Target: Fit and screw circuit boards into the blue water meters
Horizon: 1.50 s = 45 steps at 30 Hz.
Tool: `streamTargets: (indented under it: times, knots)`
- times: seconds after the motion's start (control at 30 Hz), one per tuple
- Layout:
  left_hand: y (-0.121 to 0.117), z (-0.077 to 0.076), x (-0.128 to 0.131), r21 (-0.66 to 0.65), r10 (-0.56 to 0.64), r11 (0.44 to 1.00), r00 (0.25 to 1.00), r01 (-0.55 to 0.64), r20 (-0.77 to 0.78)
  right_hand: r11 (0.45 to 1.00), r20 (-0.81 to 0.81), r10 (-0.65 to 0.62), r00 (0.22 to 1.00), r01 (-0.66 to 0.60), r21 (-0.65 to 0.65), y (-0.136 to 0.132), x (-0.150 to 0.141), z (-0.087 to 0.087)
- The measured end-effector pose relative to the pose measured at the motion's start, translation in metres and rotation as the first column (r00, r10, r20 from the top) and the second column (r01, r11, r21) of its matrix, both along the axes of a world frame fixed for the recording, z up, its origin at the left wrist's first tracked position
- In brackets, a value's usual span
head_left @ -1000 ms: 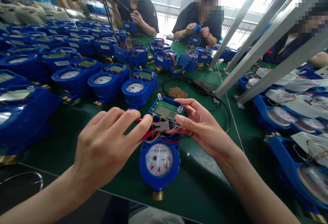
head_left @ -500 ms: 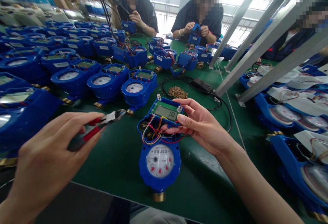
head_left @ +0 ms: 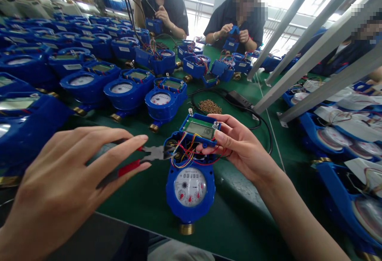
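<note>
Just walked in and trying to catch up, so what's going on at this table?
The person's left hand holds red-handled pliers, their tips at the open wiring compartment of a blue meter; whether they grip a wire is hard to tell. The right hand holds the display module tilted above that compartment, with coloured wires hanging loose below it. Across the green table, two co-workers handle blue units too.
</note>
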<state>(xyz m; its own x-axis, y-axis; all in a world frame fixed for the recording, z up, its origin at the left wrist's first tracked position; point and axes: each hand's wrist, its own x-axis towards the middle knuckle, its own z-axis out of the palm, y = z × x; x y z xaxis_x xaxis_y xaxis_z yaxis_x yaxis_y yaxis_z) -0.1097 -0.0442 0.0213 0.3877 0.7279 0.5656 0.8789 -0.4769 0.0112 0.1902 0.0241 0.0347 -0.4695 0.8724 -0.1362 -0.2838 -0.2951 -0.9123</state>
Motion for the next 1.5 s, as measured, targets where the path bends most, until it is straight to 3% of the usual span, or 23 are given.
streamTargets:
  times: [0.17,0.27,0.4,0.8,1.27,1.5]
  knots:
    - [0.011,0.027,0.030,0.144,-0.110,0.981,0.983,0.132,-0.147,0.998,0.048,-0.025,0.999,0.023,0.054,-0.005,-0.001,0.005]
    - [0.025,0.030,0.036,0.248,-0.167,0.939,0.948,0.236,-0.270,0.998,0.059,-0.004,0.998,0.000,0.070,-0.007,-0.002,0.006]
    - [0.037,0.031,0.034,0.283,-0.195,0.911,0.919,0.299,-0.343,0.998,0.055,0.000,0.998,-0.004,0.066,-0.007,-0.001,0.006]
    - [0.043,0.051,0.037,0.224,-0.244,0.903,0.866,0.367,-0.435,0.998,0.046,0.002,0.999,-0.005,0.059,-0.008,-0.001,0.007]
    - [0.042,0.060,0.026,0.073,-0.309,0.923,0.840,0.378,-0.447,0.998,0.042,0.001,0.999,-0.004,0.064,-0.008,-0.002,0.005]
    - [0.035,0.063,0.026,0.063,-0.317,0.918,0.818,0.393,-0.480,0.996,0.061,-0.014,0.998,0.008,0.086,-0.010,-0.002,0.007]
